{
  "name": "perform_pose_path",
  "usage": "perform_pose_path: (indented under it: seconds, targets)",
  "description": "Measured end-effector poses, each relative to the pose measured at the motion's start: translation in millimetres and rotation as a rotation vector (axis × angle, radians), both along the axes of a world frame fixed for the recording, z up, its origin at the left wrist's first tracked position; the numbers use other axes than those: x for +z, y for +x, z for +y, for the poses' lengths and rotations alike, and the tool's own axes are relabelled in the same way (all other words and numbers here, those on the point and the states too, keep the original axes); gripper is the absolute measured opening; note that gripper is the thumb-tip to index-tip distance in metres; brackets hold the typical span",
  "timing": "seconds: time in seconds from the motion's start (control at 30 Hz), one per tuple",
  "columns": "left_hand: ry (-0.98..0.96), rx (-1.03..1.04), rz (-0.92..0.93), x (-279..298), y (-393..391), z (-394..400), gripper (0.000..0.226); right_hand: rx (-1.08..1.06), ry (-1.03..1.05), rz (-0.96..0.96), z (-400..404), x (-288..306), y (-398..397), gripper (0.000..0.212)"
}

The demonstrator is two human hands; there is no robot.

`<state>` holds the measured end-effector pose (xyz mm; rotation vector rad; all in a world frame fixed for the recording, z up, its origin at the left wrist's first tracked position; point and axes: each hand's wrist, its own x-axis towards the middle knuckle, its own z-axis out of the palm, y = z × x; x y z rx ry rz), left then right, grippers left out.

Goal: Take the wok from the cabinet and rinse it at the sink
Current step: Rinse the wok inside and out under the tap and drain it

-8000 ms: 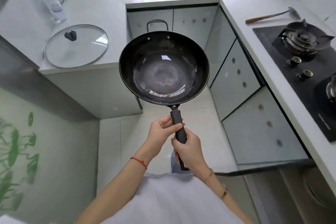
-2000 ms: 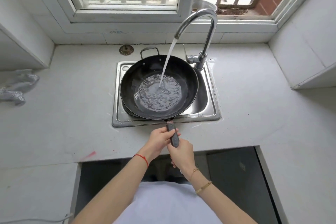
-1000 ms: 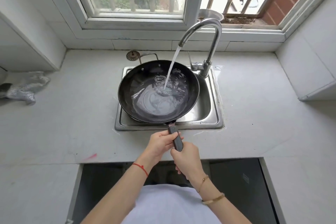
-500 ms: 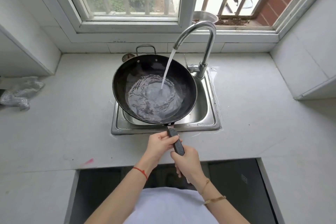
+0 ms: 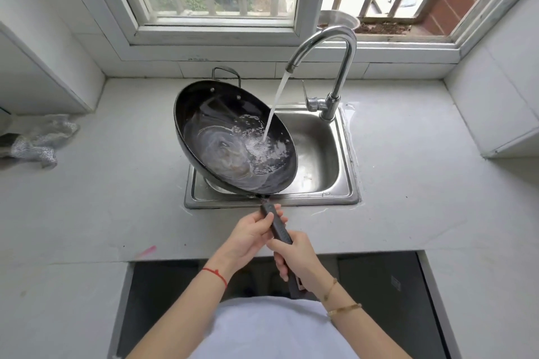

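I have the wok out of the cabinet and tilted over the sink at frame centre, tap water pouring in. My left hand and right hand both clasp its handle. Rinsing is underway; draining is left.

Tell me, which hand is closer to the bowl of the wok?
Left. The left hand grips the handle at its upper end, just below the wok; the right hand grips it lower down, farther from the bowl.
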<state>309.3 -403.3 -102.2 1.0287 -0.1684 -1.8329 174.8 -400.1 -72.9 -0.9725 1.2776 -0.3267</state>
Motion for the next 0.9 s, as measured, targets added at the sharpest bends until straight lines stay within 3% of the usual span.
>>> perform_pose_path:
  seconds: [0.23, 0.4, 0.63, 0.9]
  targets:
    - [0.006, 0.026, -0.281, -0.6, -3.5, -8.7, 0.024, -0.017, -0.162, 0.135, -2.3, -5.9, 3.1, 0.023]
    - [0.001, 0.09, -0.379, 3.2, -3.7, -13.1, 0.009, 0.089, -0.471, 0.596, -3.6, -14.4, 22.2, 0.015]
    - [0.024, 0.074, -0.442, 1.2, -8.8, -10.7, 0.015, 0.061, -0.427, 0.416, -6.2, -20.6, 9.8, 0.014]
    - [-0.016, 0.086, -0.565, 2.1, -2.8, -12.1, 0.012, -0.034, -0.151, 0.077, -11.6, -22.5, 9.9, 0.015]
